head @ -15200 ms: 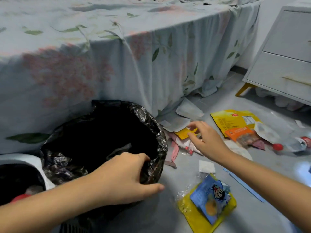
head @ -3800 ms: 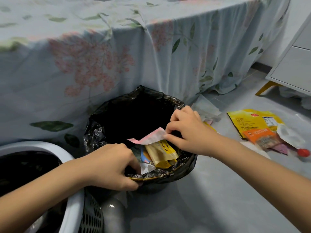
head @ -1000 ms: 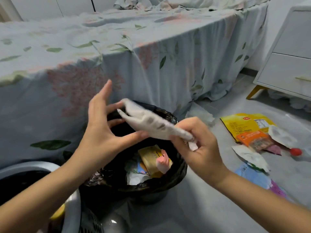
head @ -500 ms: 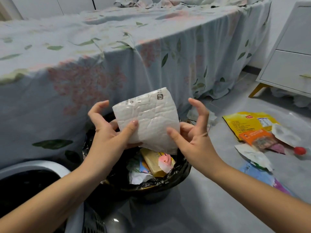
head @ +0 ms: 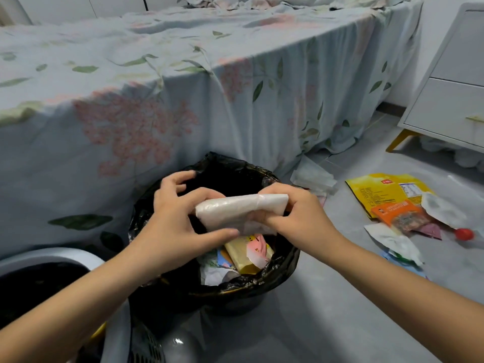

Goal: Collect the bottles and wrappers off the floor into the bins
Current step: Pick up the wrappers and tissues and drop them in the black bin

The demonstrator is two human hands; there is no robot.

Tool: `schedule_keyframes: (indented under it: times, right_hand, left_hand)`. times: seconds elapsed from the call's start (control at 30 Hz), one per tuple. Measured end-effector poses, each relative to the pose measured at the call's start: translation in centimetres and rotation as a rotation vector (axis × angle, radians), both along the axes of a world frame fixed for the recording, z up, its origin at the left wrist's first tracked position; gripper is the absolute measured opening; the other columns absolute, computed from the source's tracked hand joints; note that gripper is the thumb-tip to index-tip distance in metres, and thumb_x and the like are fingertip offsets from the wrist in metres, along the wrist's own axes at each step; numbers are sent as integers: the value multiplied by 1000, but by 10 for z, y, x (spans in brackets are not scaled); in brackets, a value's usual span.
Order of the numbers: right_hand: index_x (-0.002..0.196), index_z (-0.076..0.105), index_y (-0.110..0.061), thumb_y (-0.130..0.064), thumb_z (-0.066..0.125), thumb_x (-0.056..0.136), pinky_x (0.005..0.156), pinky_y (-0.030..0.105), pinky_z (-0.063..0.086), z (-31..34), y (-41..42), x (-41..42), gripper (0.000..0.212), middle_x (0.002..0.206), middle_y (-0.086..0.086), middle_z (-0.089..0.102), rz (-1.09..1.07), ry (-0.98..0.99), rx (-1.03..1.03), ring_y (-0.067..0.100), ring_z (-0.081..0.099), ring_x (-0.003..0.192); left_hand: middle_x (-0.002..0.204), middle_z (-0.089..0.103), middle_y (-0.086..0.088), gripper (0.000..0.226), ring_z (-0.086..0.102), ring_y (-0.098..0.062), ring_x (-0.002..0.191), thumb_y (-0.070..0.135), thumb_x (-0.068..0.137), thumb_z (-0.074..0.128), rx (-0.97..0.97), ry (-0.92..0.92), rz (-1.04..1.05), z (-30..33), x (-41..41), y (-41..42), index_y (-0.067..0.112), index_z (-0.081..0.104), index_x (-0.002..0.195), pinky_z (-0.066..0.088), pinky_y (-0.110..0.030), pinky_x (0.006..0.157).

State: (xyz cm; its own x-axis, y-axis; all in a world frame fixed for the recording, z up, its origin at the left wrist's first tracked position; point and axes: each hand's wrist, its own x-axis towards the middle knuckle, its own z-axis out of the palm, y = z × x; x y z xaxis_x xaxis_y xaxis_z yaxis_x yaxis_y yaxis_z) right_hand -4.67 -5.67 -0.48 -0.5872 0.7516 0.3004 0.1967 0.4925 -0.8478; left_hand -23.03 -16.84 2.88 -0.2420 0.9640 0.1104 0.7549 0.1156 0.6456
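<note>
A white plastic wrapper [head: 235, 210], folded into a thick strip, is held over the black-lined bin [head: 282, 273]. My left hand [head: 175, 221] pinches its left end between thumb and fingers, and my right hand [head: 293, 218] grips its right end. Inside the bin lie a yellow packet [head: 243, 258], a pink scrap and other wrappers. More wrappers sit on the floor to the right: a yellow bag [head: 379, 192], an orange packet [head: 398, 216], a white wrapper [head: 392, 242]. A red bottle cap [head: 462, 233] shows beyond them.
A second white bin [head: 60, 258] with a dark liner stands at the lower left. A bed with a floral sheet [head: 183, 100] runs behind both bins. A white drawer unit [head: 450, 106] on yellow legs stands at the right. A crumpled clear wrapper [head: 311, 176] lies by the bed skirt.
The white wrapper was held up flat half a second ago. Both hands have folded it over into a strip and lowered it nearer the black bin.
</note>
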Motion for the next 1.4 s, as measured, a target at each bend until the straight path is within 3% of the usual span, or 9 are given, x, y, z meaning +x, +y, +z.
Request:
schedule_keyframes:
  times: [0.1,0.23,0.37,0.57,0.73,0.9,1.07,1.17,1.4]
  right_hand:
    - [87,65,-22,-23,79,74,66,22,53,2,-1,-2,19,78,-7,70,23,95,-216,5,65,74]
    - [101,58,-19,-19,79,75,74,35,59,3,4,-6,33,91,1,74,111,113,-495,15,72,83]
    - [100,58,-26,-33,79,74,81,40,58,3,19,-16,34,97,-4,71,108,-140,-243,12,69,90]
    - [108,55,-16,-42,71,80,84,31,49,3,35,-55,42,105,-1,63,225,-545,36,16,60,97]
    - [126,44,-9,-40,69,83,80,24,36,-26,43,-93,59,125,9,55,349,-871,74,25,52,114]
    - [131,35,-11,-40,67,85,82,32,41,-54,46,-102,63,123,16,56,367,-1047,79,33,54,114]
    - [114,58,-9,-47,63,84,84,36,53,-57,47,-104,48,117,13,60,355,-1326,280,32,60,103]
    - [108,62,-11,-43,65,84,81,33,50,-33,49,-101,40,108,10,65,366,-1231,273,28,60,101]
    - [91,69,-15,-26,66,87,69,11,43,42,75,-62,12,82,-6,68,204,-596,374,2,60,73]
  left_hand:
    - [87,74,5,40,70,-13,86,58,57,73,59,-218,-9,3,-6,6,31,72,87,56,-47,82]
    - [87,76,4,52,73,-15,83,58,54,78,9,-313,56,-5,-15,9,23,72,92,57,-48,82]
    - [95,71,15,53,67,0,88,62,56,75,-35,-74,75,-1,-33,13,31,66,98,57,-32,82]
    - [86,70,17,20,64,3,82,46,73,74,-207,221,-65,2,-51,25,34,69,88,55,-28,80]
    - [80,67,22,28,63,1,79,59,73,55,-304,406,-162,-12,-52,28,38,67,87,55,-33,76]
    - [93,66,20,23,63,-7,91,58,83,52,-438,656,-281,-16,-63,21,42,61,98,54,-32,78]
    - [100,66,17,28,63,-11,96,59,85,47,-421,642,-361,-18,-67,18,40,60,102,52,-30,80]
    - [107,66,14,31,63,-13,102,56,88,46,-386,596,-408,-18,-63,17,37,59,108,51,-28,81]
    - [97,68,18,27,64,-8,94,57,88,48,-305,544,-457,14,-57,40,38,61,103,49,-26,76]
